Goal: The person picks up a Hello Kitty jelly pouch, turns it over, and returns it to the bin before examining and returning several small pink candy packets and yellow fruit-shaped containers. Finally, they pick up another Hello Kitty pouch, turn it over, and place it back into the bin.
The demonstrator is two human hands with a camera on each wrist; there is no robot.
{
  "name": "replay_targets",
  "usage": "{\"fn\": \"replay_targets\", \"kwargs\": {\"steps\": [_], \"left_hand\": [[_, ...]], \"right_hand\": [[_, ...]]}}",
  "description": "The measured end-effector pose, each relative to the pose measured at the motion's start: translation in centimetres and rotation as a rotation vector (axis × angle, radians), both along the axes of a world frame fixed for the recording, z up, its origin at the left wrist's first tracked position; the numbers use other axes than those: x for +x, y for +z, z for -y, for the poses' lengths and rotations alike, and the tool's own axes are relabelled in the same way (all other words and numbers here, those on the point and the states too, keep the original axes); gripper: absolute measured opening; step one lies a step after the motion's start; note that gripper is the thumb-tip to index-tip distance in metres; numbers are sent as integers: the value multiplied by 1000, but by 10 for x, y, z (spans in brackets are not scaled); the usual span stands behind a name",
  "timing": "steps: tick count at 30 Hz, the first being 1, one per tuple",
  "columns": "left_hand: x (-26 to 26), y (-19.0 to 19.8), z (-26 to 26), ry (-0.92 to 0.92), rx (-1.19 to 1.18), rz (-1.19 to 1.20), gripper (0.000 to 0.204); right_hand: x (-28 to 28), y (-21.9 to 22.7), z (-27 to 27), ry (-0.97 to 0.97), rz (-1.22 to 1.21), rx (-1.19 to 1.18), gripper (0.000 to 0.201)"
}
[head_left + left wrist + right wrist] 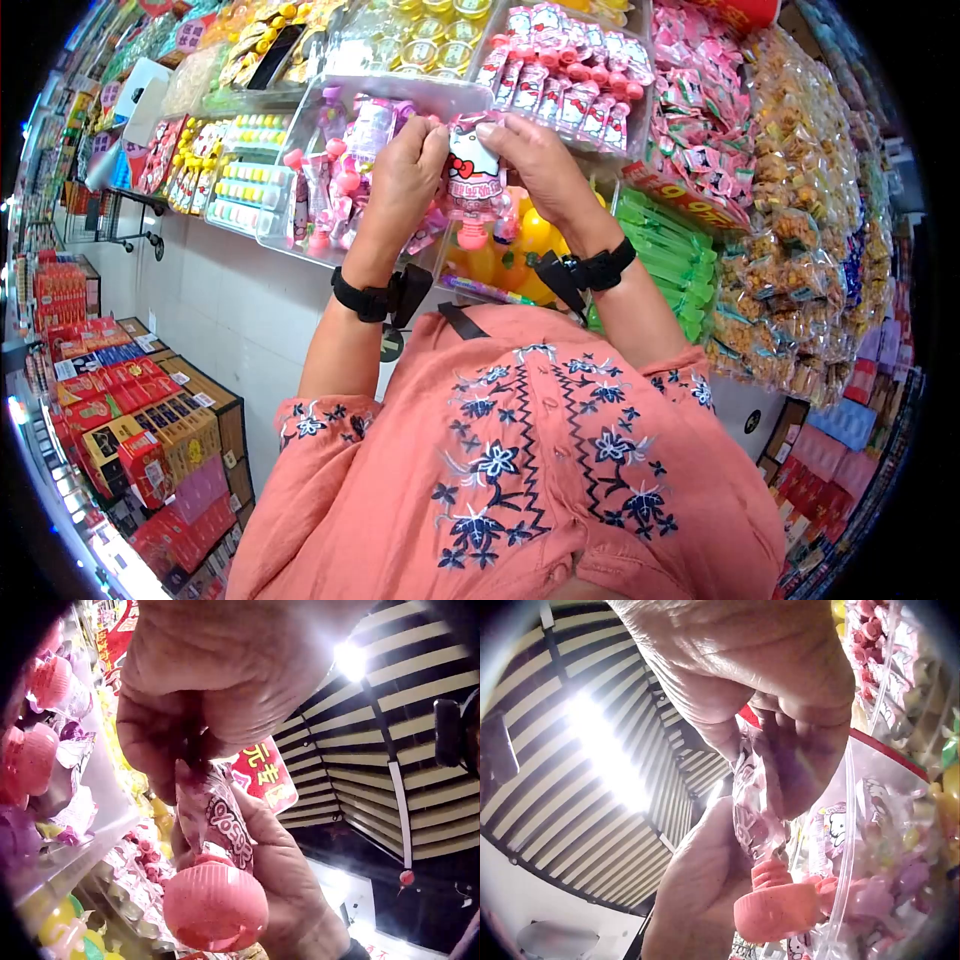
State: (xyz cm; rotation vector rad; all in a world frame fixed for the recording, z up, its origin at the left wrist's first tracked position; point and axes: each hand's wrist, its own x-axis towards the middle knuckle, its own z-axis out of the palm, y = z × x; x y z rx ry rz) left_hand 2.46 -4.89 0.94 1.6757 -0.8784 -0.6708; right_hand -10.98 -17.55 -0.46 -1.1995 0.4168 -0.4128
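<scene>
Both hands hold a small pink spouted pouch (474, 165) with a white cartoon cat and red bow, its ribbed pink cap (471, 235) pointing down. My left hand (408, 165) pinches the pouch's upper left edge. At the upper right, my right hand (545, 170) grips it, thumb across the front. Seen from the left wrist, the cap (215, 904) hangs close to the camera below the fingers. The right wrist view shows the pouch (751, 795) edge-on between both hands. Below them is a clear bin (365, 90) of similar pink and purple pouches.
Trays of yellow cups (430, 45) and cat-printed packs (565, 95) lie beyond the hands. Yellow balls (540, 232) and green packs (670, 260) sit at right, beside hanging snack bags (790, 200). Stacked red boxes (110, 390) stand at lower left.
</scene>
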Motion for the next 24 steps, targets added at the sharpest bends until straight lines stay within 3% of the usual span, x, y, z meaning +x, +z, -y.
{"fn": "replay_targets", "kwargs": {"steps": [3,9,14,17,19,24], "left_hand": [[1,-7,5,37,-28,134,25],[-2,-8,16,7,-143,-385,20],[-4,30,17,-67,102,-411,33],[2,28,33,-173,80,-152,36],[8,31,43,-182,85,-150,40],[38,28,84,-175,64,-252,41]], "right_hand": [[-1,2,1,13,22,102,29],[3,-12,5,30,196,352,29],[-4,4,12,-7,81,207,30],[0,2,22,-39,-28,-22,34],[-3,14,29,-49,-119,-111,35],[0,6,42,-59,31,-37,33]]}}
